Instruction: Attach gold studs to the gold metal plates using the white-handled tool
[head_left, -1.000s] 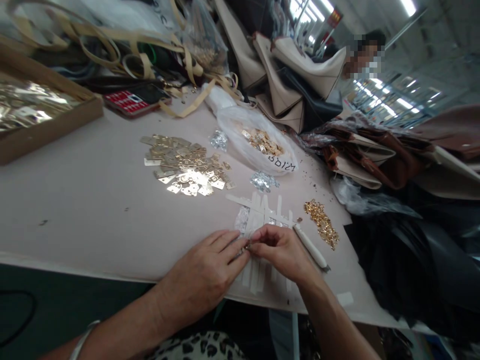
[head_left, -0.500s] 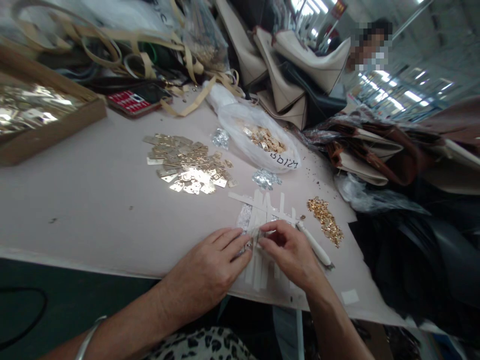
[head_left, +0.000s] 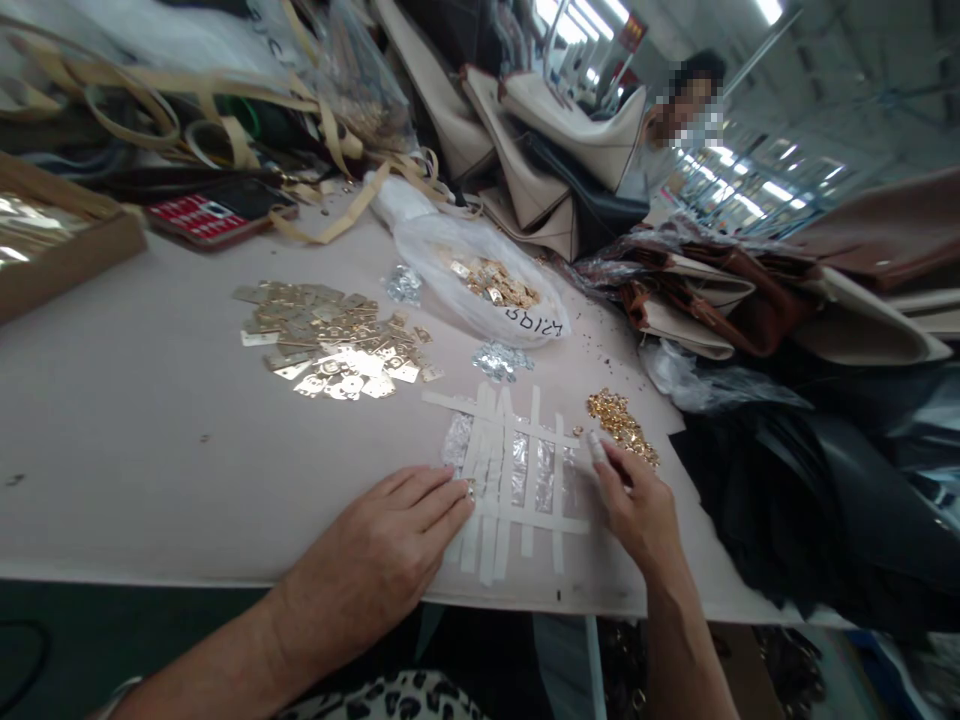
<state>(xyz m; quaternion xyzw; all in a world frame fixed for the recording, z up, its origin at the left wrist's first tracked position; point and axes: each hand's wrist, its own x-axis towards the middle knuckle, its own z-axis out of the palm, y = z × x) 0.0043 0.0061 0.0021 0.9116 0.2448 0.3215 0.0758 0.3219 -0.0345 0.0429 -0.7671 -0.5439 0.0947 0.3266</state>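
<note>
My left hand (head_left: 409, 525) rests on the table at the left edge of white tape strips (head_left: 487, 500) laid in a grid over clear plastic. Its fingertips are closed on a small gold metal piece (head_left: 471, 489), mostly hidden by the fingers. Right of the grid, my right hand (head_left: 637, 500) is closed round a slim white-handled tool (head_left: 596, 445); one end shows above the fingers, the rest is covered. Close beyond this hand lies a heap of small gold fittings (head_left: 619, 420). Flat gold plates (head_left: 337, 340) are piled farther back on the left.
Silver discs (head_left: 501, 360) and a white plastic bag (head_left: 427, 240) of gold pieces lie behind the grid. A cardboard box (head_left: 75, 260) and a red-and-black case (head_left: 214, 212) stand at left. Bags (head_left: 555, 130) are stacked at the back; black sheets (head_left: 787, 510) cover the right side.
My right hand has left the tape strips, moved right and taken hold of the white-handled tool. My left hand stays by the strips with the gold piece. The whole view has shifted slightly.
</note>
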